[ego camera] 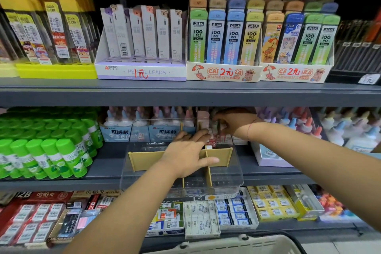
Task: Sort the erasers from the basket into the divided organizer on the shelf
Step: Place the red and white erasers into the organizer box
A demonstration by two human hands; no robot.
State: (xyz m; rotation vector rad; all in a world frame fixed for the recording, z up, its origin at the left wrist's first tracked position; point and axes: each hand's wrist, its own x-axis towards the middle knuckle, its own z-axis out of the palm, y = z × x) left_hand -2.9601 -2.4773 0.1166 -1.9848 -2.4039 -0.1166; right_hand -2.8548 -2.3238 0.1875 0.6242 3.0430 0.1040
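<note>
Left hand: laid flat, fingers straight, across the organizer divider.
Right hand: curled over far-right erasers; grip cannot be told.

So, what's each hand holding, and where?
Right hand: fingers pinch what looks like an eraser by its top. Left hand lies open over the organizer, holding nothing.

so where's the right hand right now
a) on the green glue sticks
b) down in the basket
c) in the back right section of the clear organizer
c: the right hand reaches into the back right section of the organizer, fingers curled on the erasers there.
</note>
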